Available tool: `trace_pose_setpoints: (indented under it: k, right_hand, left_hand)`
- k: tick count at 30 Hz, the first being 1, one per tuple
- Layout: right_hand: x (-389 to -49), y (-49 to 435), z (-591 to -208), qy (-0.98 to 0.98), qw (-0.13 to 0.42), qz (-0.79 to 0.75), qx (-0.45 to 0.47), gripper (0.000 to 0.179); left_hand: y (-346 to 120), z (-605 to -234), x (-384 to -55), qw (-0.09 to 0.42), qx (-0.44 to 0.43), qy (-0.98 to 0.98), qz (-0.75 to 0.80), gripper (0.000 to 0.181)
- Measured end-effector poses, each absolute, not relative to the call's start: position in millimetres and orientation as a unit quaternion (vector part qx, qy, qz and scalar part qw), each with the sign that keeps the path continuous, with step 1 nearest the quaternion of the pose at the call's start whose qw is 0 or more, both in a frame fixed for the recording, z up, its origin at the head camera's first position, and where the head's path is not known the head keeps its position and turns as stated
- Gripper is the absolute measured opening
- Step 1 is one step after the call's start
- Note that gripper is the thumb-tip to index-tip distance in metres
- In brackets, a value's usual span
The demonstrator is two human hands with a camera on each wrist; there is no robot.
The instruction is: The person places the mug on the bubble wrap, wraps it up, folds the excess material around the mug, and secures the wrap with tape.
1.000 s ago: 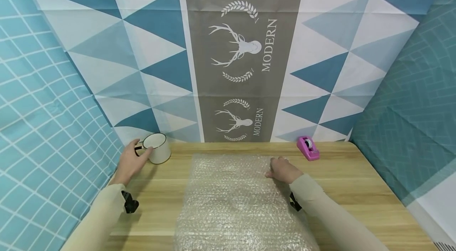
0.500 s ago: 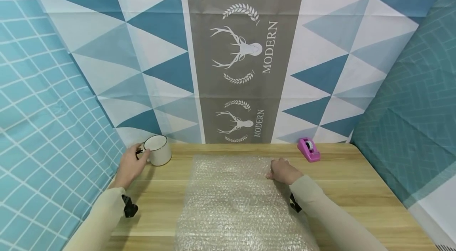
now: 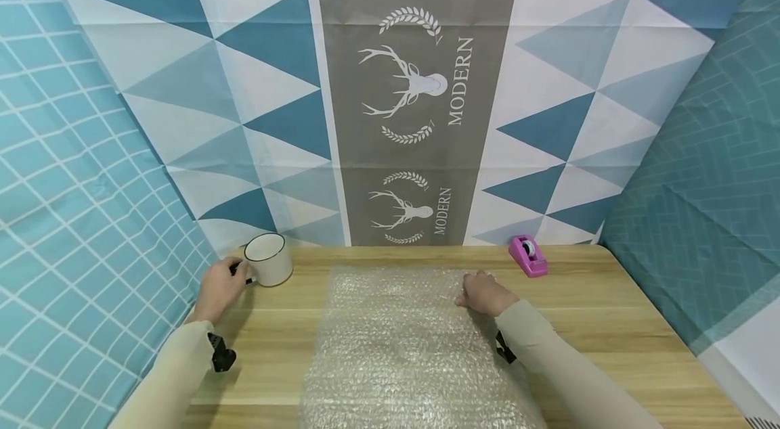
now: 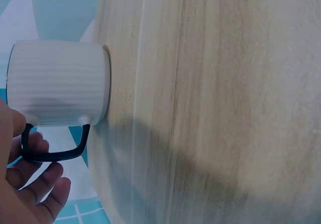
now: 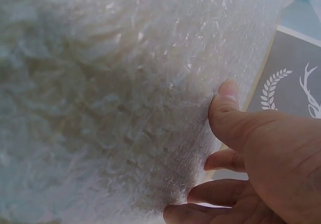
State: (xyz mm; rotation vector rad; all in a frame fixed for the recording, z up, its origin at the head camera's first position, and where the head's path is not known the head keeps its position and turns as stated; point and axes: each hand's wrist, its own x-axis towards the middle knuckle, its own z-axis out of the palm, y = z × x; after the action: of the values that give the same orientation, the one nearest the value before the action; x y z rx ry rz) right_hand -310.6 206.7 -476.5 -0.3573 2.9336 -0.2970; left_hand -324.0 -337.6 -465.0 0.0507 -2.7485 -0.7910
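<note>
A white enamel mug (image 3: 271, 265) with a dark rim stands upright at the back left of the table. My left hand (image 3: 221, 285) is at its black handle (image 4: 55, 155), thumb near the handle's upper end and a finger through the loop. In the left wrist view the mug's ribbed side and base show, and the other fingers curl loosely below the handle. A sheet of clear bubble wrap (image 3: 402, 341) lies flat in the middle. My right hand (image 3: 484, 292) rests on its back right corner, thumb (image 5: 225, 103) and fingertips touching the plastic.
A pink tape dispenser (image 3: 528, 256) holding a roll of tape stands at the back right of the wooden table (image 3: 609, 321). Patterned cloth hangs behind the table (image 3: 414, 145) and along both sides.
My left hand has shifted slightly towards me, its thumb going from the mug's rim to the handle. The mug has turned, bringing its handle nearer. The right hand stays on the bubble wrap.
</note>
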Motion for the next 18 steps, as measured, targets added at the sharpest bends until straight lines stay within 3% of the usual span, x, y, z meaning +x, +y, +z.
trace_pose_setpoints:
  k: [18]
  right_hand:
    - [-314,207,-478,0.985,0.088,-0.093,-0.117,0.038]
  left_hand:
    - [-339,-454,-327,0.085,0.058,-0.941,-0.323,0.038]
